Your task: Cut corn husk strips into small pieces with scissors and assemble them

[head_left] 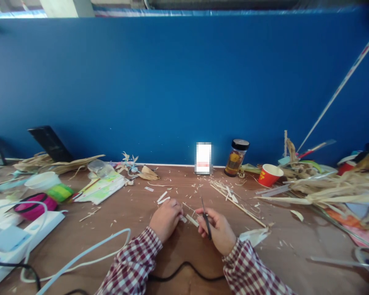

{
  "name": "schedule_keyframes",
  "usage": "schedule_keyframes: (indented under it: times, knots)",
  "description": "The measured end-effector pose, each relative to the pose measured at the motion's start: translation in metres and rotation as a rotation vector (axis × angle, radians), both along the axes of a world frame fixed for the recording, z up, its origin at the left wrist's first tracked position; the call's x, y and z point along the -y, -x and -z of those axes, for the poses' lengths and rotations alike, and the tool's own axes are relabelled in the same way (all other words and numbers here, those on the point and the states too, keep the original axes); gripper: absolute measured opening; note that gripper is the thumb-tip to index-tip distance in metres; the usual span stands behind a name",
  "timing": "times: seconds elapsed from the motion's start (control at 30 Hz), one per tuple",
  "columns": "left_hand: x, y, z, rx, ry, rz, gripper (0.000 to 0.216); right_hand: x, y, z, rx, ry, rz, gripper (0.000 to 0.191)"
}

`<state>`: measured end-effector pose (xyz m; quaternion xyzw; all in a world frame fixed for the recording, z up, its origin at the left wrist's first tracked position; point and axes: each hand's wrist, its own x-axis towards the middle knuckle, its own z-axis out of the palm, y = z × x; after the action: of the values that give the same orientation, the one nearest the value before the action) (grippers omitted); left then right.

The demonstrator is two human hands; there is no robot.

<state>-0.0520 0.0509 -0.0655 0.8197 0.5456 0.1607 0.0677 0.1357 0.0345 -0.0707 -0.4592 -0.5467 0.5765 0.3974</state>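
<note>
The right hand (217, 230) grips dark-handled scissors (207, 224), their blades pointing away from the person over the desk (135, 215). The left hand (168, 218) rests low with its fingers curled, close to a pale strip (192, 221) that lies between the two hands; whether those fingers pinch anything cannot be told. The likeliest trouble is a nicked fingertip, since the blades sit near the left fingers and a small turn of the right wrist could swing them across. The strip looks light and narrow, so a brushing sleeve (141, 250) or a puff of air might shift it, and it could be lost among the similar shavings (199, 180) scattered beyond. The black cable (187, 265) running between the forearms could snag a cuff and jerk a hand. The lidded jar (235, 159) and red paper cup (269, 176) stand well apart from the hands, so an accidental knock seems less likely.
</note>
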Motion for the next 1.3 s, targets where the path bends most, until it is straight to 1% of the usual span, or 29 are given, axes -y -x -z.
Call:
schedule_keyframes:
  times: [0.1,0.23,0.3,0.47,0.57,0.67,0.8,0.87,0.93,1.03,1.1,1.17,1.3]
  knots:
    - [0.001,0.0,0.0,-0.031,0.008,-0.003,0.011,0.001,0.001,0.0,0.001,0.013,0.001,0.038]
    - [0.001,0.002,0.004,-0.018,-0.004,0.012,0.016,0.001,0.002,0.0,0.006,0.011,0.006,0.038]
    - [0.001,0.003,0.004,0.004,-0.033,-0.004,0.019,0.002,0.002,0.0,0.01,0.016,0.004,0.039]
    - [0.004,0.002,-0.001,0.162,-0.155,-0.093,0.026,0.002,0.003,0.002,0.022,0.004,0.006,0.041]
    - [0.006,-0.003,-0.002,0.31,-0.152,-0.077,0.025,0.001,0.005,0.004,0.015,-0.015,-0.001,0.041]
    - [0.008,-0.011,-0.001,0.53,-0.069,-0.064,0.022,0.001,0.006,0.005,0.027,-0.072,0.013,0.04]
    - [0.011,-0.024,0.0,0.891,0.199,-0.111,0.015,-0.001,0.007,0.002,-0.016,-0.094,0.068,0.046]
    - [0.012,-0.031,-0.001,1.048,0.324,-0.114,0.017,-0.002,0.007,0.001,-0.084,-0.091,0.087,0.048]
    - [0.011,-0.04,-0.002,1.19,0.432,-0.115,0.021,-0.003,0.005,0.001,-0.145,-0.091,0.07,0.046]
    - [0.01,-0.052,-0.002,1.356,0.567,-0.184,0.025,-0.005,0.002,0.003,-0.16,-0.092,0.047,0.043]
    - [0.011,-0.058,-0.001,1.418,0.606,-0.253,0.026,-0.006,0.0,0.004,-0.138,-0.099,0.069,0.041]
    - [0.012,-0.062,0.001,1.461,0.618,-0.286,0.026,-0.006,-0.001,0.004,-0.119,-0.11,0.089,0.038]
    - [0.016,-0.061,0.01,1.515,0.608,-0.262,0.026,-0.004,0.0,0.004,-0.074,-0.119,0.085,0.035]
